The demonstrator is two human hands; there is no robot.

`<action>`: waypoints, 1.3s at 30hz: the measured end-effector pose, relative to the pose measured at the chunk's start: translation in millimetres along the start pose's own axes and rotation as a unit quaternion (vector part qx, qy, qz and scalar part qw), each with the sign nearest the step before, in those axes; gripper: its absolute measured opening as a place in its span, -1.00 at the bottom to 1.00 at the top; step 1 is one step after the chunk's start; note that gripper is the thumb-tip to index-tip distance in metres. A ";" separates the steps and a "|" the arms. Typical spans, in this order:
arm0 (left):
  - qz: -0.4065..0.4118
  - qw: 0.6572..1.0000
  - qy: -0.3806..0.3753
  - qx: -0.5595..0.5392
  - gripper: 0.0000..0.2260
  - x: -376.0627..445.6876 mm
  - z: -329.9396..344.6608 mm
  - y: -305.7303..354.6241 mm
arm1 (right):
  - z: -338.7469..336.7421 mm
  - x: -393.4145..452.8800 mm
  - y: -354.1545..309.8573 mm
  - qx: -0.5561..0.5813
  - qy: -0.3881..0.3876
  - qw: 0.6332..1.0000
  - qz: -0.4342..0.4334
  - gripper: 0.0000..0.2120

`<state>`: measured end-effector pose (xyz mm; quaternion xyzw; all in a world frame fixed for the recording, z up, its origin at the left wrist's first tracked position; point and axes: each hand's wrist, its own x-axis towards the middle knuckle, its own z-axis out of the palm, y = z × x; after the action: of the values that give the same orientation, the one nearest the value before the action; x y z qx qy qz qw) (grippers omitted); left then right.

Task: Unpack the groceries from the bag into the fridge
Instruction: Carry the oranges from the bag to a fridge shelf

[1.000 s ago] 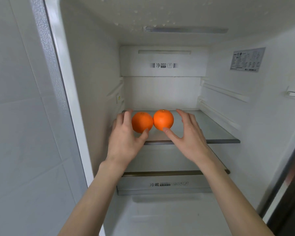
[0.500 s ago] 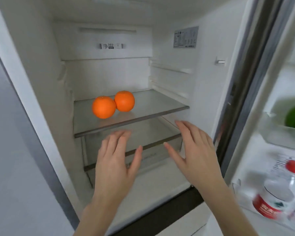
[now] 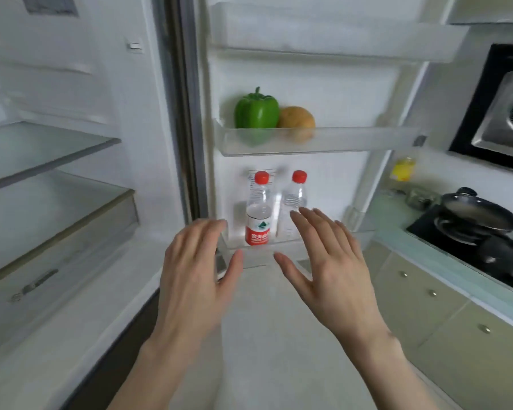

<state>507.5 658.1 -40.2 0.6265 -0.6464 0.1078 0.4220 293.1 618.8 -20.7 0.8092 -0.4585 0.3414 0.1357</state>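
Observation:
The fridge stands open, its glass shelf (image 3: pixel 51 146) at the left and the door's inside straight ahead. A green pepper (image 3: pixel 256 110) and a brown potato (image 3: pixel 296 121) sit in the middle door bin (image 3: pixel 353 142). Two red-capped water bottles, one with a red label (image 3: pixel 258 211) and one without (image 3: pixel 293 199), stand in the lower door bin. My left hand (image 3: pixel 196 273) and my right hand (image 3: pixel 335 267) hover in front of that bin, palms down, fingers spread, holding nothing. The oranges and the grocery bag are out of view.
A drawer (image 3: pixel 57 250) sits below the glass shelf. To the right runs a counter with a black pan (image 3: pixel 480 217) on a stove, cabinet doors (image 3: pixel 444 315) below and a range hood (image 3: pixel 504 113) above. A yellow bottle (image 3: pixel 403 170) stands at the counter's back.
Both hands let go of the two oranges on the shelf and drew back out of the fridge. My view swung right, from the shelf to the door bins and the kitchen counter.

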 end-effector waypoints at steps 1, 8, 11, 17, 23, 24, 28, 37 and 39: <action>0.020 1.000 -0.008 -0.016 -0.58 1.7 10.9 15.7 | -11.9 -10.5 13.6 -0.013 0.006 1.000 0.020 -0.43; 0.143 0.983 -0.032 -0.108 -0.61 -2.9 88.7 151.8 | -95.9 -91.2 113.1 -0.110 0.029 0.981 0.159 -0.42; 0.185 0.970 -0.057 -0.149 -0.60 -15.7 116.9 219.4 | -134.3 -133.7 154.0 -0.144 0.041 0.965 0.213 -0.41; 0.252 0.941 -0.093 -0.206 -0.57 -51.3 171.0 352.3 | -207.2 -221.2 230.6 -0.201 0.057 0.925 0.316 -0.43; 0.320 0.905 -0.125 -0.253 -0.57 -95.6 226.2 474.8 | -282.0 -312.6 299.0 -0.268 0.070 0.880 0.385 -0.43; 0.329 0.899 -0.127 -0.261 -0.57 -103.6 233.7 495.6 | -293.1 -327.3 308.4 -0.278 0.069 0.873 0.395 -0.43; 0.365 0.871 -0.149 -0.293 -0.57 -135.9 255.8 573.2 | -333.6 -382.8 337.7 -0.309 0.064 0.840 0.441 -0.42; 0.431 0.797 -0.197 -0.375 -0.58 -186.3 308.9 723.8 | -406.2 -476.7 397.8 -0.380 0.111 0.746 0.536 -0.42; 0.441 0.779 -0.207 -0.394 -0.58 -199.0 324.4 755.7 | -417.3 -495.6 415.2 -0.390 0.115 0.726 0.554 -0.43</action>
<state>-334.5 729.3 -82.7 0.0593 -0.9100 -0.1139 0.3942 -403.9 937.6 -90.3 0.2415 -0.8988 0.2376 0.2780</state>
